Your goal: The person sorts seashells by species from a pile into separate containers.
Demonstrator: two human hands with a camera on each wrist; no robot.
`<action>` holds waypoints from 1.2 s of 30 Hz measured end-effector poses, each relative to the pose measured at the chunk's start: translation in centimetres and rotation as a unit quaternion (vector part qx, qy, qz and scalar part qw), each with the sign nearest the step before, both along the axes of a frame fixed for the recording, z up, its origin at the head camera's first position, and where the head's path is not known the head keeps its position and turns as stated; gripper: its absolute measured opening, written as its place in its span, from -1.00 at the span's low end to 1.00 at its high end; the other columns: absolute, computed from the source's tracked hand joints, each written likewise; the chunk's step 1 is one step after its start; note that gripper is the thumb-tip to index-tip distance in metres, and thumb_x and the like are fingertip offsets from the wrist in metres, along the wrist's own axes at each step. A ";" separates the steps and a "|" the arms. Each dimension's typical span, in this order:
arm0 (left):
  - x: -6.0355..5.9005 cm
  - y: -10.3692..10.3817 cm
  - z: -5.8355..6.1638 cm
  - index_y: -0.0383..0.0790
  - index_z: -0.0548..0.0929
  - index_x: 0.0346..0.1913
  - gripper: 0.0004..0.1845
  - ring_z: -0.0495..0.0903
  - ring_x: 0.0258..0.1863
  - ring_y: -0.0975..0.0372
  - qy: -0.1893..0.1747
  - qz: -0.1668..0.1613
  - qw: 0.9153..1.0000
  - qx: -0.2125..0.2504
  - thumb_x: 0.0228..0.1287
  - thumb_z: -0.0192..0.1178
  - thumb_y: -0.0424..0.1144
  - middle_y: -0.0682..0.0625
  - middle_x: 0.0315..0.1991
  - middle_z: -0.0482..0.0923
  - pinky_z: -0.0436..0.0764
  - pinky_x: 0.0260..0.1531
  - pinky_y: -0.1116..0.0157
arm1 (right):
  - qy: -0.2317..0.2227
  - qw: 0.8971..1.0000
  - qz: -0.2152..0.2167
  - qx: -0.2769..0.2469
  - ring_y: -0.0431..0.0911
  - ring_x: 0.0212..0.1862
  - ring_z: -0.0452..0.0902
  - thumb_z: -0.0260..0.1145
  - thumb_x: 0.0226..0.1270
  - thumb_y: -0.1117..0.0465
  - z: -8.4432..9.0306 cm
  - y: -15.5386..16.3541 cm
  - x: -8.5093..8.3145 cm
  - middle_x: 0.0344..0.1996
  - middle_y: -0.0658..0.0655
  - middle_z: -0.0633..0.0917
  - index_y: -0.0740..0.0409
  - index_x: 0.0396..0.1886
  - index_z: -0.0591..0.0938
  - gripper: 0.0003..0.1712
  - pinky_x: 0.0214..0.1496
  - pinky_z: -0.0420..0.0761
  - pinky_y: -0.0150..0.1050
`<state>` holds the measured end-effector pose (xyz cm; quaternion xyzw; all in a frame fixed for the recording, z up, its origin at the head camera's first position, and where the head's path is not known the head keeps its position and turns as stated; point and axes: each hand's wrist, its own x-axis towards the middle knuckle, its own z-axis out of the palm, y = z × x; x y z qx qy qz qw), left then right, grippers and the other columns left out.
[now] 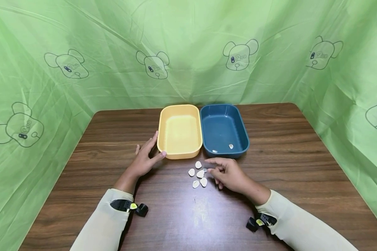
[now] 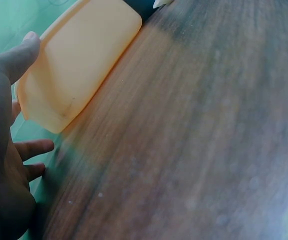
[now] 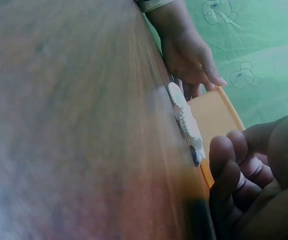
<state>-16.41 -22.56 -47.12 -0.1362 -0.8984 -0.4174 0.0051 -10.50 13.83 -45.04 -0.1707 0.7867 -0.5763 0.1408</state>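
Shells (image 1: 200, 174): five white ones, loose cluster on the table (image 1: 163, 216), in front of the tubs, between the hands.
Left hand (image 1: 142, 162): fingers spread, thumb at near rim of the yellow tub (image 1: 182, 155), other fingers by its left side; not clamped on it.
Yellow tub: no pieces visible inside.
Clear piece (image 1: 205, 170): small, at right edge of cluster, right by the right thumb tip; contact unclear.
Blue tub (image 1: 221, 129): two small pieces (image 1: 230, 146) inside, near end.
Right hand (image 1: 227, 176): index and thumb tips apart, other fingers curled under; nothing seen held.
Tally: two in blue; five shells plus clear piece left on table. Partway at most, my read.
Left wrist view: two fingers clear of the tub, hidden from the head camera.
Head view: only one showing both tubs' insides.
Right wrist view: shells edge-on, ridged edge, gap to the fingertips.
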 end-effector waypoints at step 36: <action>0.0 0.1 0.1 0.16 -0.03 0.82 0.05 0.00 0.74 -0.38 -0.006 -0.005 1.000 0.010 0.50 0.29 0.31 -0.11 0.81 0.03 -0.51 0.52 -0.58 | -0.022 0.998 0.009 0.066 -0.23 -0.78 0.44 0.48 0.48 0.31 -1.1 0.0 -1.2 -0.75 -0.06 0.50 0.25 0.28 0.77 -0.59 -0.74 0.52 -0.27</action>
